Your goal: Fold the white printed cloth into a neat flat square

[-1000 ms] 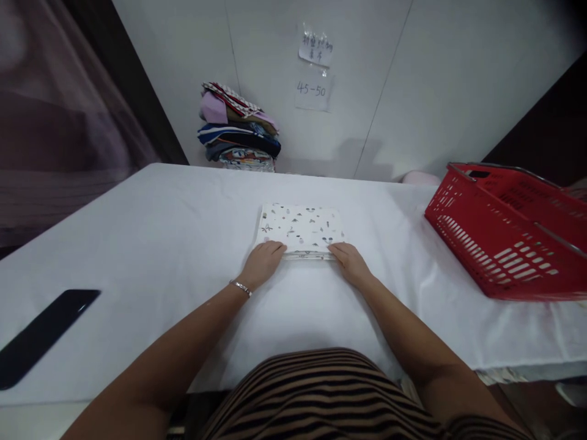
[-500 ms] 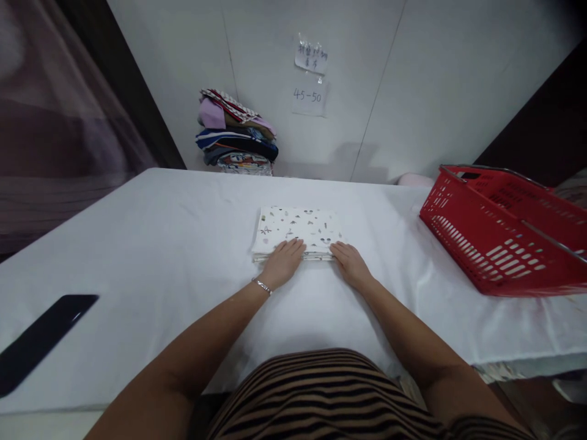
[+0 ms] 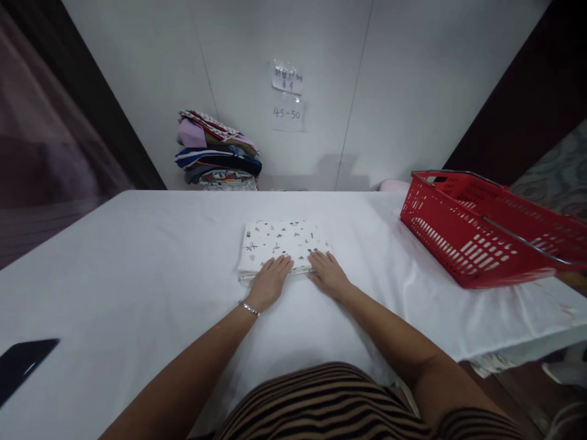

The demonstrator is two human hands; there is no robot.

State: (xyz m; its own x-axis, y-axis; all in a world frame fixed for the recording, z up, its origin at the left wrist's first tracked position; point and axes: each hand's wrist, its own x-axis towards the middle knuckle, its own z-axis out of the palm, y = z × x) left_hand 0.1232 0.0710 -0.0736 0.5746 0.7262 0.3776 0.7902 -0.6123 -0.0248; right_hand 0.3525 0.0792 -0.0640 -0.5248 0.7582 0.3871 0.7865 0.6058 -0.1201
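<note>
A folded white cloth (image 3: pixel 282 241) with small printed figures lies flat in several layers on the white-covered table (image 3: pixel 151 275). My left hand (image 3: pixel 269 282) rests on its near edge, left of the middle, fingers stretched forward over the top layer. A silver bracelet (image 3: pixel 250 308) circles my left wrist. Lying on the near right corner of the cloth, my right hand (image 3: pixel 329 275) is flat with its fingers extended. Neither hand grips anything; both thumbs are mostly hidden.
A red plastic basket (image 3: pixel 458 244) with metal handles stands at the table's right end. Behind the far edge is a stack of folded fabrics (image 3: pixel 217 156) against the wall. A dark flat object (image 3: pixel 25 363) lies at the near left. Paper signs (image 3: pixel 288 116) hang on the wall.
The view has shifted, with the whole scene moved left in the picture. My right hand has come further onto the cloth's top. The cloth stays folded.
</note>
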